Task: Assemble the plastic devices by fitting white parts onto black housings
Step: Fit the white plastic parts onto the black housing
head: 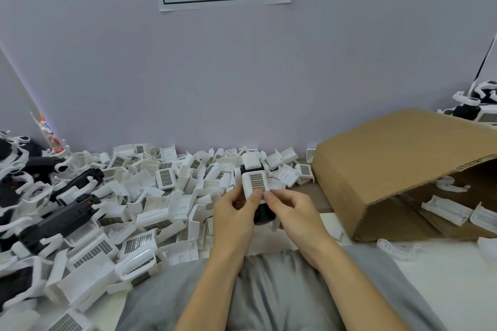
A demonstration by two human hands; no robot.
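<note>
Both my hands hold one device in front of me over the table. My left hand grips its left side and my right hand grips its right side. Both thumbs press on the lower edge of a white part with a grey mesh grille. That part sits on a black housing, which shows only below and between my fingers. A second white piece stands at the device's far end.
A big heap of loose white grille parts covers the table's left and back. Black housings with white clips lie at far left. A cardboard box lies on its side at right, white pieces inside. Finished devices sit behind it.
</note>
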